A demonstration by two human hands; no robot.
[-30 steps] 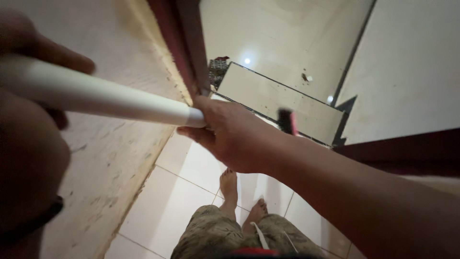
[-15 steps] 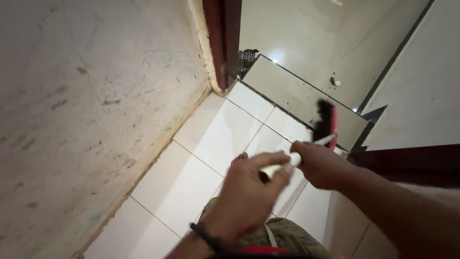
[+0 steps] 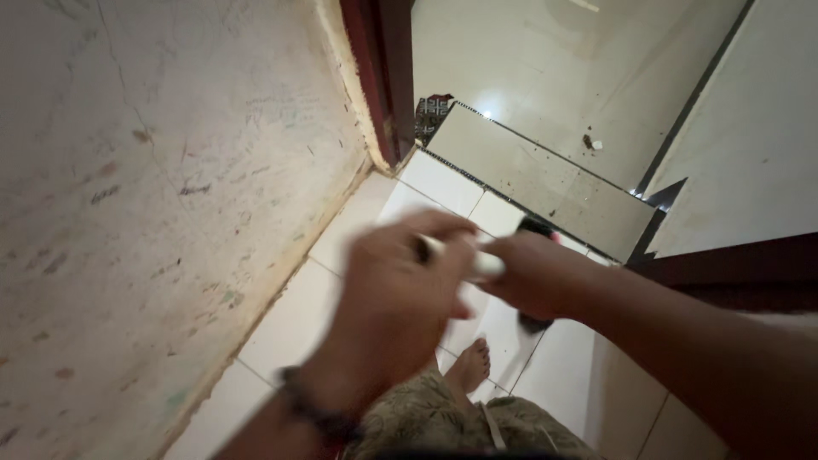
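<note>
Both my hands hold a white broom handle point(image 3: 482, 266) in front of me. My left hand point(image 3: 394, 298), blurred and with a dark band at the wrist, wraps the upper part of the handle. My right hand point(image 3: 537, 277) grips it just beyond, to the right. The dark broom head with a red back point(image 3: 538, 228) shows only in part past my right hand, low over the white floor tiles point(image 3: 443, 183). One of my bare feet point(image 3: 471, 365) stands on the tiles below the hands.
A scuffed pale wall point(image 3: 153, 187) fills the left. A dark red door frame point(image 3: 379, 77) stands at the top, with a raised tiled step point(image 3: 537, 179) and a glossy floor with small bits of debris point(image 3: 590, 142) beyond. A dark red edge point(image 3: 733, 268) runs at the right.
My hands and the handle have come up and to the left, nearer the camera. The broom head has been pulled back toward me and is now mostly hidden behind my right hand.
</note>
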